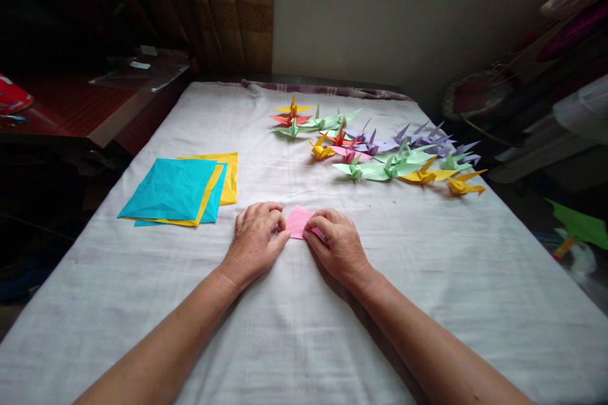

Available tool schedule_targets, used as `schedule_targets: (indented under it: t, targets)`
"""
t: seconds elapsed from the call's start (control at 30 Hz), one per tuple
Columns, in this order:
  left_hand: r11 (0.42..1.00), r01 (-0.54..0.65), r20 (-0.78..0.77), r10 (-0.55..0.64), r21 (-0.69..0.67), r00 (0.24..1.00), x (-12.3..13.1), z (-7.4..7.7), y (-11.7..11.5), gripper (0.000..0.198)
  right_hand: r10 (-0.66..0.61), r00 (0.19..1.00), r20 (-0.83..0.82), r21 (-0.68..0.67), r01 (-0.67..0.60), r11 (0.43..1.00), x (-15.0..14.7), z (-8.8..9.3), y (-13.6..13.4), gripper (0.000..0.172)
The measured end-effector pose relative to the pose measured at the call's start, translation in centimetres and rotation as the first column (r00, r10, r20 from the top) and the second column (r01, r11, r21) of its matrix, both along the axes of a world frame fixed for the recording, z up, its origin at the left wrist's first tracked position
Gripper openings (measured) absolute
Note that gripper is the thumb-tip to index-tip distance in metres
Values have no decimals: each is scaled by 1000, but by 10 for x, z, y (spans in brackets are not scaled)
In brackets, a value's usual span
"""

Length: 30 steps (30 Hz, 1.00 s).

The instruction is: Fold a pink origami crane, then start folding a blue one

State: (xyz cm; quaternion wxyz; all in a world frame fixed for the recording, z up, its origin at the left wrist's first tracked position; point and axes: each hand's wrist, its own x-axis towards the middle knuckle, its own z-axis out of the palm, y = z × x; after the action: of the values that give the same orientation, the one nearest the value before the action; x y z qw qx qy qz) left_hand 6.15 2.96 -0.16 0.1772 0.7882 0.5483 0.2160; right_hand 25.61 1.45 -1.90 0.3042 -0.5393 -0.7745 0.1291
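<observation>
- Both L hand (256, 234) and R hand (338, 240) half-curled, side by side at tabletop ctr.
- R thumb & index pinch the right part of a small pink origami paper (296, 221); L thumb & index meet at its left edge, pinching or just pressing, can't tell.
- Pink paper lies b/w hands on white tablecloth (285, 342), w/ a crease line showing.
- Step in hand, prob.: lining up or pressing a fold. Next move, est., calls for even edges, one hand steadying, the other running a firm crease.
- Beyond L hand: stacked teal sheets (173, 186) & yellow sheets (230, 180), corners askew.
- Farther out, ctr to R: folded paper cranes, incl. yellow crane (463, 185), mint-green crane (391, 169), pink crane (350, 154).
- Far L: clear plastic sleeve (152, 73) on reddish-brown wooden table (57, 115).
</observation>
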Motion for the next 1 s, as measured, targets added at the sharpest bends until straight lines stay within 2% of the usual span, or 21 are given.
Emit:
schedule_targets:
  t: [0.27,0.5,0.63,0.73,0.8,0.9,1.0]
  targets:
    - [998,17,25,-15,-55,1000,-3,0,5,8,-21,997,73,-45,24,999,-3,7,0,13]
    - [989,85,33,-82,-119,996,-11,3,10,11,-79,995,58,-98,84,992,19,7,-6,4]
    - [991,98,33,-95,-88,995,-14,-1,11,15,-141,985,101,-96,151,984,22,10,-11,6]
    - [993,113,39,-111,-43,993,-16,-6,10,31,-206,961,184,-63,220,973,15,15,-18,11]
    - [993,116,33,-116,-3,993,-16,-11,9,39,-259,934,246,-25,273,962,10,16,-24,19]
    - [993,115,-1,-115,40,993,-17,-15,9,39,-297,911,287,16,306,952,2,15,-30,33]
    - [990,123,-18,-123,67,992,-17,-18,10,42,-284,925,250,-2,294,956,-1,15,-26,25]
